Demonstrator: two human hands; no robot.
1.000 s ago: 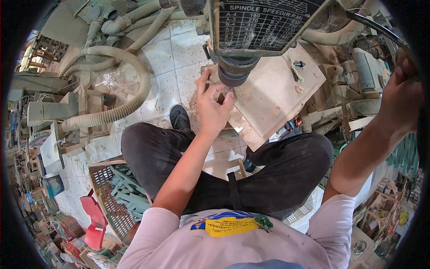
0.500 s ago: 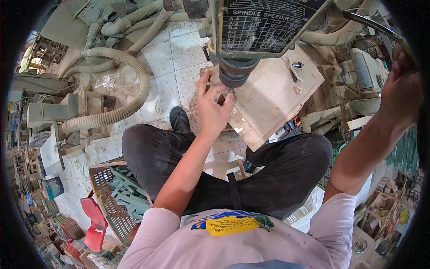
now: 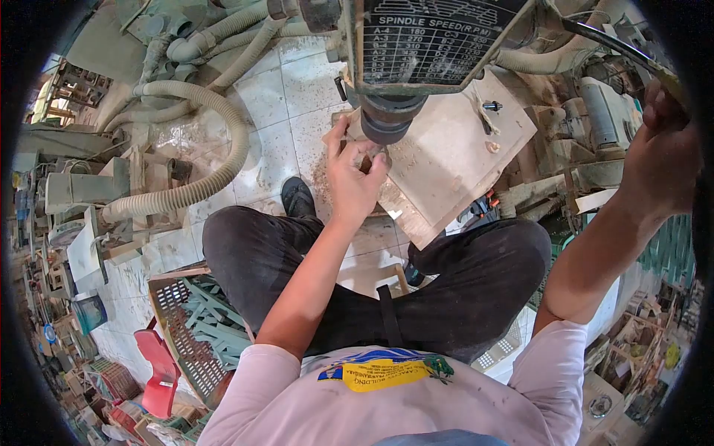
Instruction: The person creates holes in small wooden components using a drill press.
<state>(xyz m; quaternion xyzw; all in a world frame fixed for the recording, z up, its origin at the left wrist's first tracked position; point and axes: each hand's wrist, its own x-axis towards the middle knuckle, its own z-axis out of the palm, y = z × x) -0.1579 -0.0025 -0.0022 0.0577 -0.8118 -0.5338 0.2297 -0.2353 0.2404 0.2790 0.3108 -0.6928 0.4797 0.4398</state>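
My left hand (image 3: 355,177) reaches under the dark chuck (image 3: 387,130) of a drill press (image 3: 428,48). Its thumb and fingers curl around a small piece at the edge of a pale wooden board (image 3: 454,152); the piece is mostly hidden by the fingers and chuck. Far to the right, my right hand (image 3: 658,167) is closed around the end of the press's dark curved lever (image 3: 621,44), close to the edge of the view. Wood chips lie on the board around the chuck.
A ribbed hose (image 3: 238,134) loops across the tiled floor at left. By my left knee stands a crate (image 3: 171,297) with grey-green strips (image 3: 216,316), beside a red chair (image 3: 156,372). A small black-tipped tool (image 3: 492,107) lies on the board. Machinery (image 3: 599,115) stands at right.
The view has shifted slightly, so the drill press appears a little further left. Both hands keep nearly the same places and grips.
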